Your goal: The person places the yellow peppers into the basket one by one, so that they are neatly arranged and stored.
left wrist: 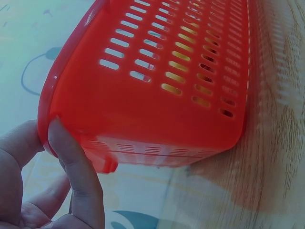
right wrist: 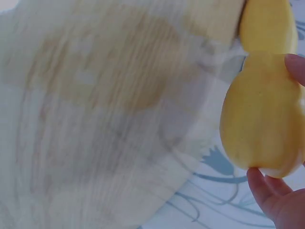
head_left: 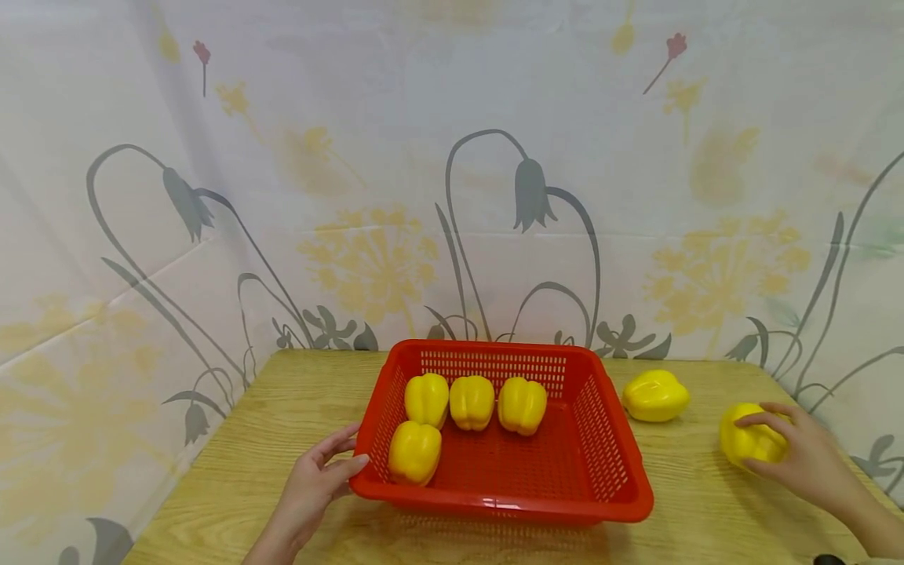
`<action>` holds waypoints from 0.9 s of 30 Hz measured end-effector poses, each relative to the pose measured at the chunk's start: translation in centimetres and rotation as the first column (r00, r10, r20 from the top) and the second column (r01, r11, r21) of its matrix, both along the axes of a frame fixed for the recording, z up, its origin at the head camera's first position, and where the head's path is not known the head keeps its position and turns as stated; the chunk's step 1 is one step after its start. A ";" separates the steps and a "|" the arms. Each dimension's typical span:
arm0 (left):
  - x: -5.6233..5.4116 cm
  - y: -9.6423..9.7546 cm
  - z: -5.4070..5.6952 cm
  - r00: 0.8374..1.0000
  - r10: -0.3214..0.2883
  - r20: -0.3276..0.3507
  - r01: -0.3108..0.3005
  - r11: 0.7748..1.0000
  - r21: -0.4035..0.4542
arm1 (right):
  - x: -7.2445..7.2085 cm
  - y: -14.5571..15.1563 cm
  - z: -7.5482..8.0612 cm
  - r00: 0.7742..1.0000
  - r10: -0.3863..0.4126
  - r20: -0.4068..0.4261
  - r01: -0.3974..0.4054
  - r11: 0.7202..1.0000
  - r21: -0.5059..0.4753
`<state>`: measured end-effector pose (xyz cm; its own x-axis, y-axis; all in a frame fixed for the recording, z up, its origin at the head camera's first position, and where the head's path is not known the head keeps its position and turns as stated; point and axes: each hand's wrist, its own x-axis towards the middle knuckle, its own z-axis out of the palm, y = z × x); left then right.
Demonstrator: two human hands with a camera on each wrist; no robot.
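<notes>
A red plastic basket [head_left: 494,502] with slotted walls stands on the table, and several yellow bell peppers [head_left: 472,402] sit inside toward its left and back. At its left front corner my left hand [head_left: 311,482] pinches the rim between thumb and fingers; the left wrist view shows the same hold on the basket wall [left wrist: 109,100]. Off to the right, my right hand [head_left: 808,455] grips another yellow bell pepper [head_left: 741,439], fingers over the top and thumb on the near side. In the right wrist view fingertips touch both ends of this pepper [right wrist: 262,114].
One more yellow bell pepper [head_left: 655,396] lies on its side between the basket and my right hand. The wood-grain table [head_left: 212,486] meets a flower-patterned cloth [head_left: 395,173] at the back and sides.
</notes>
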<state>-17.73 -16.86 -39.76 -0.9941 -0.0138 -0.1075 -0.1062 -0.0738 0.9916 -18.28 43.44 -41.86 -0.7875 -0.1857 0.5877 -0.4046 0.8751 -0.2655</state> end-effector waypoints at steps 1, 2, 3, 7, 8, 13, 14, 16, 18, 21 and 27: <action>0.0 0.0 0.0 1.000 -0.001 0.000 0.001 1.000 -0.001 | -0.1 -0.3 0.2 1.000 0.007 -0.008 -0.007 1.000 -0.002; 0.0 0.0 0.0 1.000 -0.003 0.001 0.003 1.000 -0.002 | -0.1 -0.5 0.4 1.000 0.014 -0.015 -0.015 1.000 -0.005; 0.0 0.0 0.0 1.000 -0.003 0.001 0.003 1.000 -0.002 | -0.2 -0.8 0.7 0.999 0.021 -0.024 -0.021 1.000 -0.007; 0.0 0.0 0.0 1.000 -0.008 0.002 0.008 1.000 -0.007 | -0.5 -1.7 1.8 0.997 0.055 -0.055 -0.055 0.998 -0.008; 0.0 0.0 0.0 1.000 -0.009 0.002 0.009 1.000 -0.009 | -0.6 -1.9 2.1 0.996 0.064 -0.058 -0.065 0.998 -0.011; -0.1 -0.1 0.0 1.000 -0.012 0.004 0.012 1.000 -0.012 | -0.8 -2.8 3.4 0.996 0.076 -0.052 -0.077 0.997 -0.013; -0.1 -0.1 0.0 1.000 -0.013 0.003 0.013 1.000 -0.011 | -0.8 -3.0 3.7 0.996 0.078 -0.052 -0.078 0.997 -0.015; -0.1 -0.1 0.0 1.000 -0.014 0.003 0.014 1.000 -0.010 | -0.8 -3.5 4.1 0.996 0.080 -0.049 -0.081 0.997 -0.019; -0.1 -0.1 0.0 1.000 -0.013 0.002 0.013 1.000 -0.012 | -0.8 -3.9 4.6 0.995 0.088 -0.055 -0.089 0.996 -0.023; -0.1 -0.1 0.0 1.000 -0.006 0.000 0.006 1.000 -0.017 | -0.8 -4.6 5.1 0.992 0.103 -0.067 -0.105 0.994 -0.027; -0.1 -0.1 0.0 1.000 -0.004 0.000 0.004 1.000 -0.016 | -0.6 -6.1 6.3 0.987 0.137 -0.080 -0.141 0.989 -0.038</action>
<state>-17.80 -16.95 -39.77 -0.9942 -0.0116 -0.1071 -0.1063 -0.0577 0.9927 -18.90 37.33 -35.55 -0.7081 -0.2631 0.6553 -0.5421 0.7972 -0.2658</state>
